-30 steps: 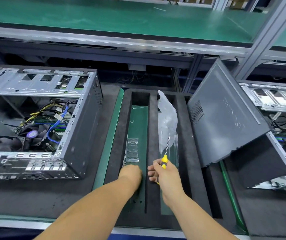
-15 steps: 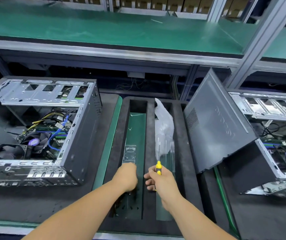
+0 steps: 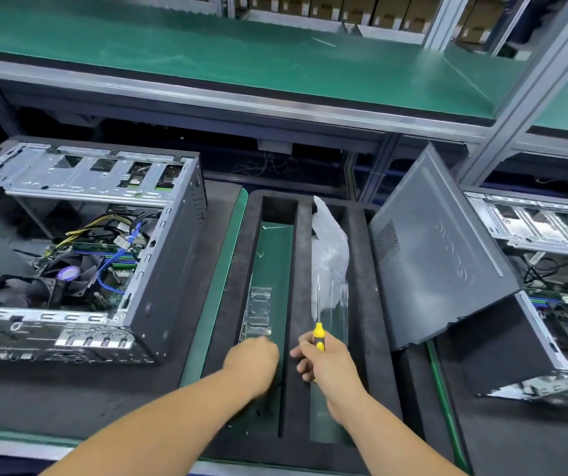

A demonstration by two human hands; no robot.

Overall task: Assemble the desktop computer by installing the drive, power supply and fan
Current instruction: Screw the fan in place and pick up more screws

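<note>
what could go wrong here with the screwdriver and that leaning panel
1. The right hand grips the screwdriver with its tip aimed at the plastic bag; it might snag or pierce it.
2. The side panel leans tilted against the right case; a bump could tip it toward the hands.
3. The left hand reaches into the tray slot by a clear insert; small parts there may scatter.

Left hand fingertips hidden inside the foam tray slot, screwdriver handle mostly covered by the right hand, left computer case cut off by the picture's edge.
</note>
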